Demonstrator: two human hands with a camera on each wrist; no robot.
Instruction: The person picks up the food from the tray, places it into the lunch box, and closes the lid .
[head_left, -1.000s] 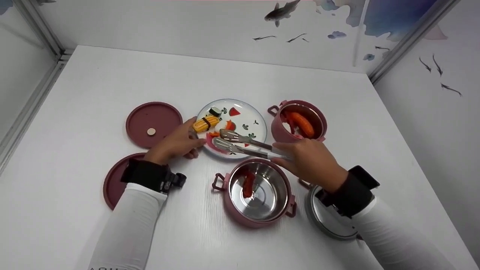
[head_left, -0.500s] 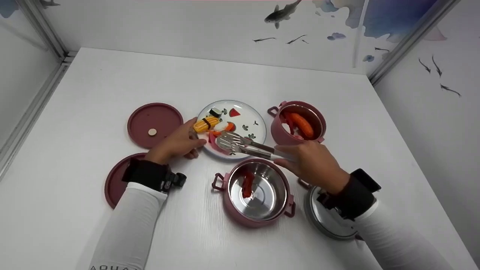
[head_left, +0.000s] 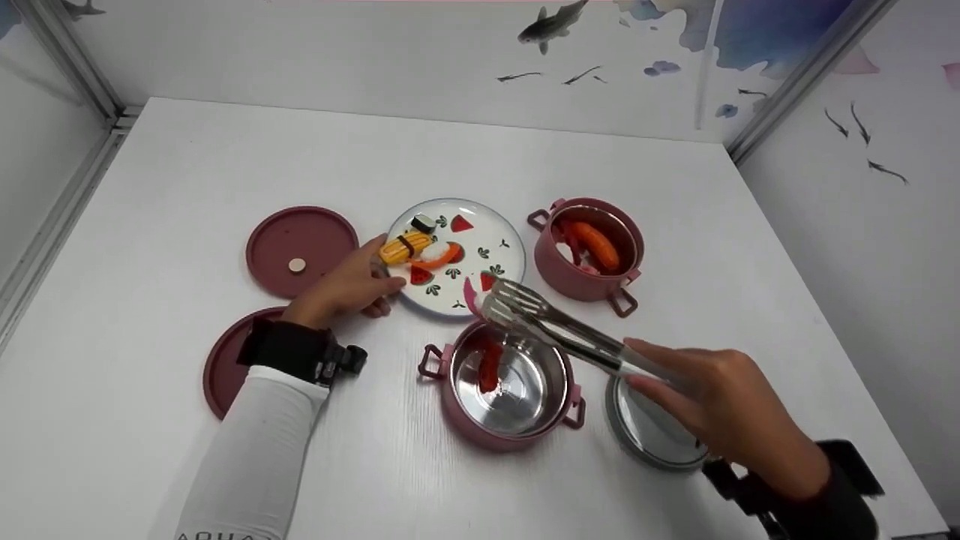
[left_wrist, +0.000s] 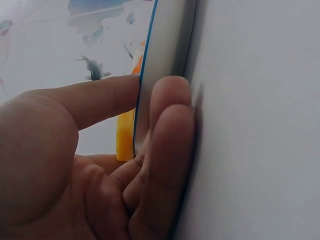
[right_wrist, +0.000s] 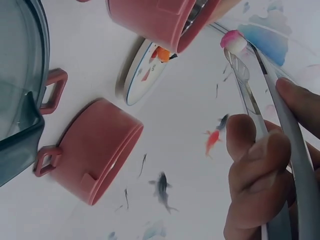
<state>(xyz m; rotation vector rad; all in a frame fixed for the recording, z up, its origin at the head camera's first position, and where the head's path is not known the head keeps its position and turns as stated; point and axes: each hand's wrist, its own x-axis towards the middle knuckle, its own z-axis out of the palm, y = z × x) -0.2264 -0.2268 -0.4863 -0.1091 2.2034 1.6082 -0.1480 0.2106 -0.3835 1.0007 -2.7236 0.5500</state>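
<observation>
The right hand (head_left: 739, 397) grips metal tongs (head_left: 581, 341), whose tips, drawn together, hold a pink-and-white food piece (head_left: 471, 298) above the gap between the plate (head_left: 506, 262) and the rim of the near pot (head_left: 469, 424). The left hand (head_left: 349, 289) pinches the plate's edge, thumb on the upper side and fingers beneath. A red sausage-like piece (head_left: 489, 367) lies inside the near pot. Dark capitals on the white left sleeve (head_left: 259, 450), cut off by the frame's bottom edge, appear to read "AQUA".
</observation>
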